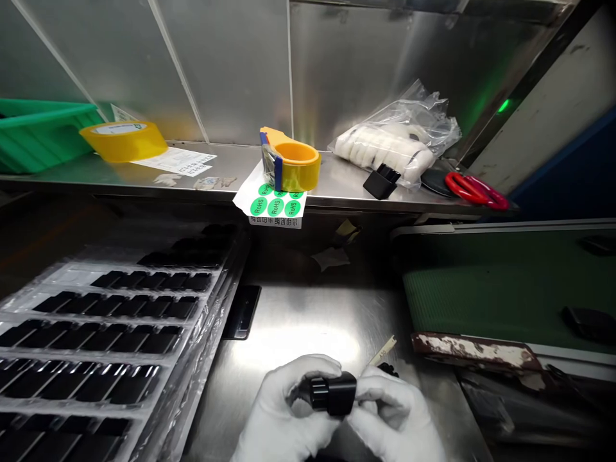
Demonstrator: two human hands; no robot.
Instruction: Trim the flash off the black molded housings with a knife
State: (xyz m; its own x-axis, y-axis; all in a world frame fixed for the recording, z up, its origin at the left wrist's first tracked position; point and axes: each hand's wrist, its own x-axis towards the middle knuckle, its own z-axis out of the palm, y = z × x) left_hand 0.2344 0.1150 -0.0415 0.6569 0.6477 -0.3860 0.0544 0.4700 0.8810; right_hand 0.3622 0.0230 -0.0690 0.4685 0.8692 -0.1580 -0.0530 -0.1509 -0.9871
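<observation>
A black plastic piece (341,393) is held to the right of the near end of the clear tray (77,277). It is gripped between the thumb and fingers of the left hand (293,410), while its far side is met by the fingertips of the right hand (389,407); whether it is pinched there or only steadied cannot be told. White gloves are worn on both hands.

The work on this piece is judged to be midway, since it is being handled and has not been set down. Much appears to be left: most pockets of the tray are filled with black parts (118,337), and bare ones are seen only toward the left end of a farther row. Dark pieces (590,321) are also carried on a green conveyor belt (476,295), well to the right of the tray; whether they are finished cannot be told.

The piece is boxy and smooth at one end, ribbed at the other. The gloves are soft and matte, the tray thin and glossy. Brushed steel is shown by the desk (283,321), on which a flat, shiny black phone (243,312) is laid just right of the tray.
</observation>
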